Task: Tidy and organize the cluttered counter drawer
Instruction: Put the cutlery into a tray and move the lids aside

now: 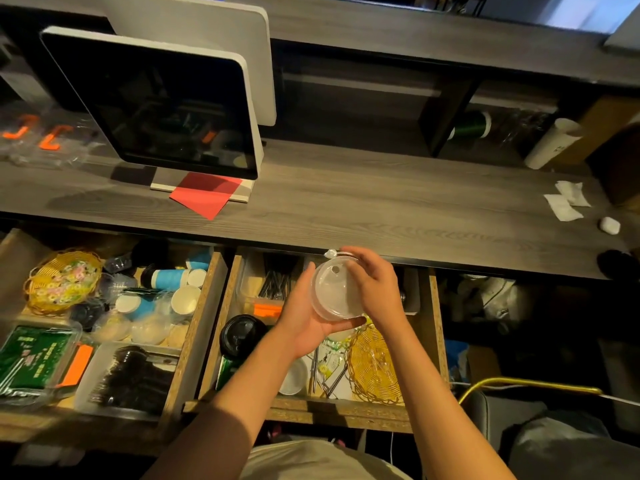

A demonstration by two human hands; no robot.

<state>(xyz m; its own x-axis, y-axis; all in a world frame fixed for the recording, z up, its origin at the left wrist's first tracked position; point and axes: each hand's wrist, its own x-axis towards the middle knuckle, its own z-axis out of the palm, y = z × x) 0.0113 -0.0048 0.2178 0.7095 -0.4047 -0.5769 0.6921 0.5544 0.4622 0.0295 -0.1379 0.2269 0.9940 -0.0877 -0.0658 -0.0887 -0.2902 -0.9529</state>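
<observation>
Both hands hold a stack of clear plastic dome lids (332, 292) above the open right drawer (434, 327). My left hand (304, 327) cups the stack from below. My right hand (374, 285) grips its upper right side. Below them the drawer holds a black cup lid (240, 332), a green can (225, 370), a white cup (294, 377), a yellow wicker basket (372, 365), loose metal utensils (277, 282) in a clear tray and an orange tag (266, 310).
The open left drawer (194, 341) holds a yellow basket of sweets (64, 282), blue and white paper cups (169, 280), clear lids, a green packet (29, 355) and black plastic forks (135, 375). On the counter (381, 202) stand a screen (156, 102), red paper (204, 194) and white tissues (566, 199).
</observation>
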